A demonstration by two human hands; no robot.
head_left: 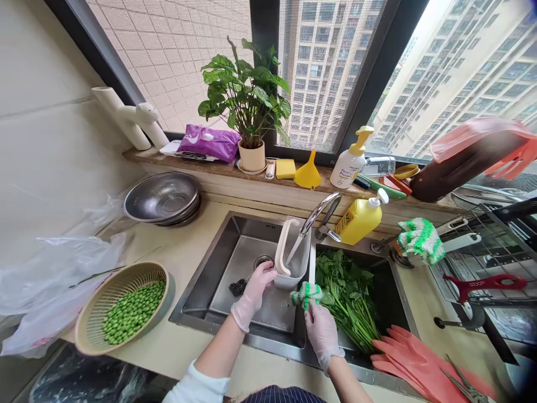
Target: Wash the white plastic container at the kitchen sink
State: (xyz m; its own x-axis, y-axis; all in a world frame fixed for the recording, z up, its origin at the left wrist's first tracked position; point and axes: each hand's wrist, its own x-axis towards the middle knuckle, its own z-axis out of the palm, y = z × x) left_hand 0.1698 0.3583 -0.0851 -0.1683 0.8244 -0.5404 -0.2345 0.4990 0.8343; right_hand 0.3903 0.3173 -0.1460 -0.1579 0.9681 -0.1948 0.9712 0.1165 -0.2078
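My left hand point(255, 288), in a clear glove, has its fingertips against the near left corner of a white plastic container point(289, 282) and grips it there. The container stands in the left sink basin point(235, 302), with a pale handle point(284, 246) along its left side. Water runs into it from the curved faucet point(321, 207). A green-and-white scrubbing cloth point(308, 295) is pinched in my gloved right hand point(322, 333), above the divider between the basins. A dark wire scourer point(238, 287) lies on the left basin's floor.
Leafy greens point(346, 291) fill much of the right basin. Pink rubber gloves point(413, 358) and scissors point(465, 383) lie at its near right. Left stands a basket of green peas point(134, 310), with metal colanders point(163, 197) behind. A yellow soap bottle point(358, 221) stands behind the faucet.
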